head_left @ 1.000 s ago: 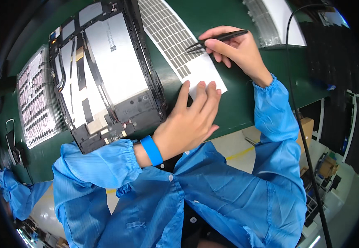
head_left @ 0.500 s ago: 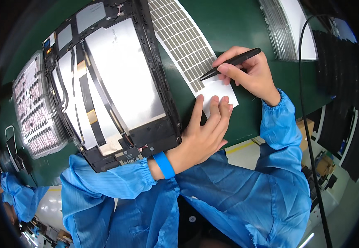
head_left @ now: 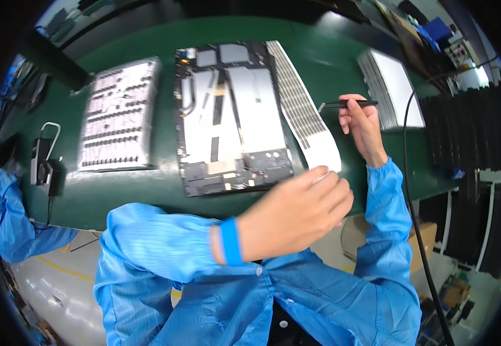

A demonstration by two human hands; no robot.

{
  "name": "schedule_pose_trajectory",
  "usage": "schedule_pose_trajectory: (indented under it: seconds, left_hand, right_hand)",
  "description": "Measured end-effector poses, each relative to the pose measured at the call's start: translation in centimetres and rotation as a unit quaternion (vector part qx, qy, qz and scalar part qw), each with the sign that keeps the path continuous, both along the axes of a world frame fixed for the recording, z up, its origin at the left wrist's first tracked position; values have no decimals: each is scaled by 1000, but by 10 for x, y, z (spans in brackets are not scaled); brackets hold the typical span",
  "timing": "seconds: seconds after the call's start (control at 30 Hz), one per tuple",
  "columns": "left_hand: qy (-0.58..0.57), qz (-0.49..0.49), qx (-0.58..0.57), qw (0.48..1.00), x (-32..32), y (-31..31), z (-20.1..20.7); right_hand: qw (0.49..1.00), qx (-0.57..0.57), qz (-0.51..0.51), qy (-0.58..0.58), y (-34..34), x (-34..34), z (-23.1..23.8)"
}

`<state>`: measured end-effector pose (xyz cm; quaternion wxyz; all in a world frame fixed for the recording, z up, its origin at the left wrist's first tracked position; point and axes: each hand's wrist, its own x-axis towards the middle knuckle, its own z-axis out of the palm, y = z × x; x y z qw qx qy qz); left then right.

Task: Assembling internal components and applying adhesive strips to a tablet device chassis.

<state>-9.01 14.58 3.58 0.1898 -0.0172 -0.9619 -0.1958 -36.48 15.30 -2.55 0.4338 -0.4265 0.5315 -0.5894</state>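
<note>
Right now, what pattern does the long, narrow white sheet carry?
The sheet carries a grid of small greyish rectangles; head view shows it best.

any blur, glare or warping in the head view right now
In the head view, the left hand looks motion-smeared; also there, the open device's silver panel is washed pale by glare, and the green table has edges curving with the fisheye distortion.

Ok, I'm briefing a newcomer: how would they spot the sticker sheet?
On the green table, find the opened flat device near the middle. Along its right side lies the sticker sheet, a long white strip; unlike its neighbours, it carries a grid of small grey rectangles.
</note>
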Motion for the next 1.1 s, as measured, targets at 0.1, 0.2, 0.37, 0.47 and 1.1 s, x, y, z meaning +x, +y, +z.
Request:
schedule_pose_trajectory:
  seconds: [0.1,0.2,0.37,0.47,1.1]
  left_hand:
    - [47,177,54,982,42,-96,32]
    - [183,337,-2,924,83,-189,1]
    - [93,322,206,919,67,-241,-48]
    - [40,305,302,902,72,-243,-44]
    - [188,314,32,930,93,-210,-28]
  right_hand:
    - [1000,-25,-13,3,-23,22,29]
    - [992,-42,88,84,-82,68,58]
    - [981,-104,72,149,-156,118,61]
    - [985,-73,63,143,-173,127,54]
    - [982,-43,74,169,-176,138,49]
